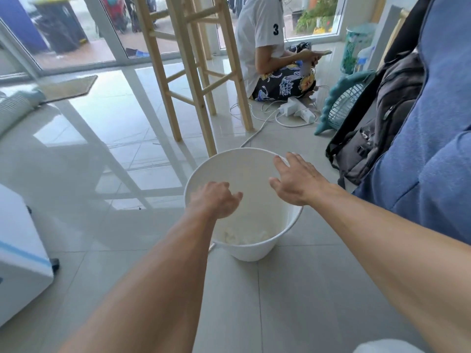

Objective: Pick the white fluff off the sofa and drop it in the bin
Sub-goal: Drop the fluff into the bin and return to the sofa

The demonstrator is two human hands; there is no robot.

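Bin stands on glossy tiles beside sofa.

We saw pale wooden stool legs standing on the glossy tiled floor at the far middle. Just right of them a person in a white shirt sat on the floor, with a white power strip and its cables near them. Farther right, a teal fan stood next to a black backpack. A brown doormat lay far left, and a white appliance stood near left.

Fluff lies in the bin, left of the sofa.
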